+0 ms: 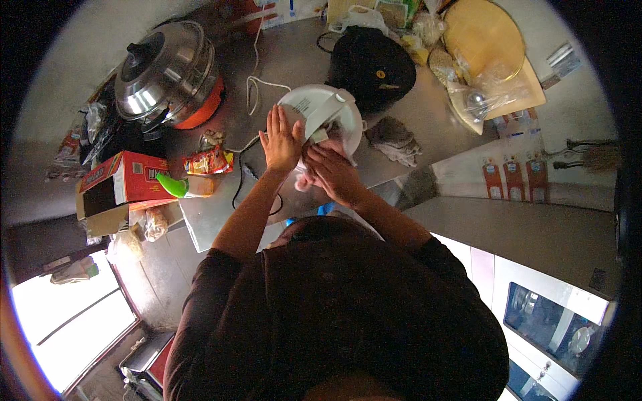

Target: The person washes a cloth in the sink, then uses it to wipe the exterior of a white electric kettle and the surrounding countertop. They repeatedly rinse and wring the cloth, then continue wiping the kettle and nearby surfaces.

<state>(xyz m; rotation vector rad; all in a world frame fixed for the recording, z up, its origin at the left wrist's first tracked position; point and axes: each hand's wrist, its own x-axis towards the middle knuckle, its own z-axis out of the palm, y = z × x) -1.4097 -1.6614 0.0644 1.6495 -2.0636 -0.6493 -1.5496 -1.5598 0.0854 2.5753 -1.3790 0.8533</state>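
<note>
A white round electric appliance (pixel 351 123) with a pale bar across its top sits on the metal table in front of me. My left hand (pixel 282 144) lies flat against its left side, fingers stretched out and thumb apart, with nothing held. On the near side of the appliance, my right hand (pixel 332 175) curves over a pink, meat-like piece (pixel 305 182), fingers close together. Most of that piece is hidden under the hand. More pink shows just beyond the fingers. A grey crumpled cloth (pixel 394 142) lies right of the appliance, and a black cap-like bag (pixel 374 67) behind it.
Far left stands a steel lidded pot (pixel 164 70) on an orange base. Nearer are a red carton (pixel 124 177), a green-capped bottle (pixel 184 186) and a red packet (pixel 207 162). A white cord (pixel 254 87) crosses the table (pixel 284 50). A round board (pixel 485 37) leans at far right.
</note>
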